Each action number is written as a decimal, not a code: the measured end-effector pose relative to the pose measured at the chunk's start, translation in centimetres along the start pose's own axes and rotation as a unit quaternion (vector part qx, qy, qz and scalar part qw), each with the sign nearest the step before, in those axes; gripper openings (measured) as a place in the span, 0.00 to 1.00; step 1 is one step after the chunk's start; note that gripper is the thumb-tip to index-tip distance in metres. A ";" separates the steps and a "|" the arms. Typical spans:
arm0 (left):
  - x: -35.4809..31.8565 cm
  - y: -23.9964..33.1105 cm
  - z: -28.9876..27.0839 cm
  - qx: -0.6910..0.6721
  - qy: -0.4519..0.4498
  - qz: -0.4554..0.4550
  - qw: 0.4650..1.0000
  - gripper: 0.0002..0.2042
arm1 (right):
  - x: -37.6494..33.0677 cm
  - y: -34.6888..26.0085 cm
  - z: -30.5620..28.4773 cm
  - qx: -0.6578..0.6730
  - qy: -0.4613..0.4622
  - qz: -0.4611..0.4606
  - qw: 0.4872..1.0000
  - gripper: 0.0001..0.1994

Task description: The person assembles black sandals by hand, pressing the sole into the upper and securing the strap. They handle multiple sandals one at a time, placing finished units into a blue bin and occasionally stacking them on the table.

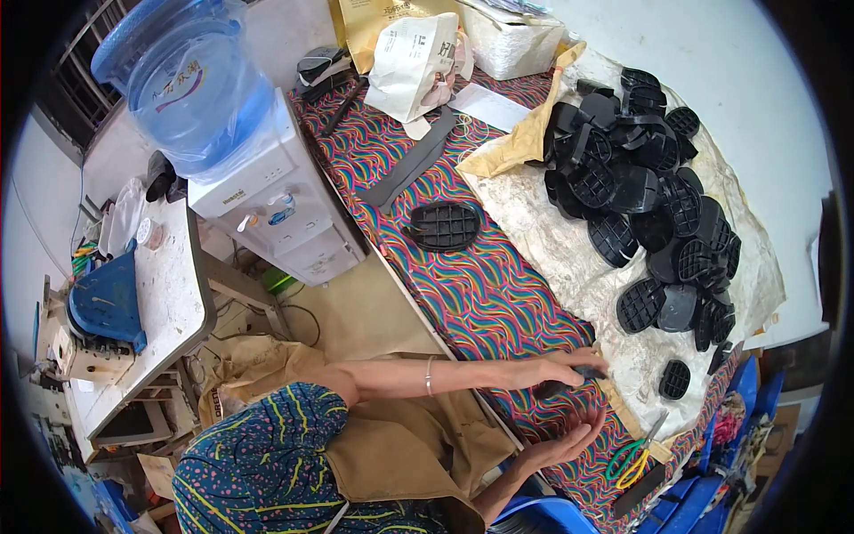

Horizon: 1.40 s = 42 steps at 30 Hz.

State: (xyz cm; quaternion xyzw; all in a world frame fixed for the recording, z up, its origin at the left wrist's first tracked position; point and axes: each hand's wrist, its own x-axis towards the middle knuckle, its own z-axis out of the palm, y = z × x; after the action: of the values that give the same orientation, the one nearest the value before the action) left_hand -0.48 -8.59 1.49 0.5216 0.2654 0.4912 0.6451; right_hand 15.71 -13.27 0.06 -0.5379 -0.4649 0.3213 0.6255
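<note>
My left hand (553, 367), with a bangle on its wrist, is closed on a small black piece (553, 389) over the patterned tablecloth (498, 294). The fingers cover most of it, so its full shape is hidden. Just nearer the lower edge, my right hand (569, 438) is held half curled, fingers apart, with nothing visible in it. Scissors (633, 461) with green and yellow handles lie beside it. A single black grid-patterned rubber sole piece (674, 380) rests on the pale sheet (534, 205), right of my hands. Another, larger grid-patterned piece (445, 227) sits on the cloth to the left.
A heap of black rubber pieces (632, 187) covers the far part of the sheet. Behind are a white paper bag (414, 67) and a white box (511, 40). A water dispenser (276, 200) stands left, beside a sewing machine table (169, 285). Blue plastic (685, 498) borders the lower right.
</note>
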 end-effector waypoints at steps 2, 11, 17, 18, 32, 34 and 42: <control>0.5 0.4 -0.2 0.035 0.014 -0.064 0.997 0.34 | -0.1 1.2 -1.1 -0.113 -0.071 -0.050 0.990 0.20; 0.5 2.1 -3.9 0.407 0.176 -0.072 0.893 0.33 | -1.4 0.1 2.7 -0.233 -0.217 -0.136 0.938 0.23; -2.5 5.5 -7.6 0.484 0.346 0.095 0.798 0.17 | -1.1 0.8 3.3 -0.302 -0.251 -0.226 0.891 0.19; -3.1 7.4 -9.4 0.483 0.406 0.067 0.773 0.15 | -1.5 0.7 3.3 -0.264 -0.226 -0.211 0.914 0.19; -11.3 12.3 -27.2 0.499 0.562 -0.038 0.659 0.18 | -2.0 1.0 2.9 -0.236 -0.151 -0.218 0.935 0.12; -11.4 14.8 -22.4 0.286 0.544 -0.019 0.789 0.15 | -2.1 0.9 3.1 -0.215 -0.149 -0.198 0.945 0.11; -8.6 12.7 -6.7 0.018 0.352 0.023 0.936 0.15 | -1.3 -6.9 7.4 0.056 -0.350 0.062 0.933 0.11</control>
State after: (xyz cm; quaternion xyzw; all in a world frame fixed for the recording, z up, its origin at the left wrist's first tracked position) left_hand -13.99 -13.99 9.81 0.3326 0.4721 0.6530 0.4900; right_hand 7.73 -13.12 6.35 -0.3831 -0.6013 0.5526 0.4315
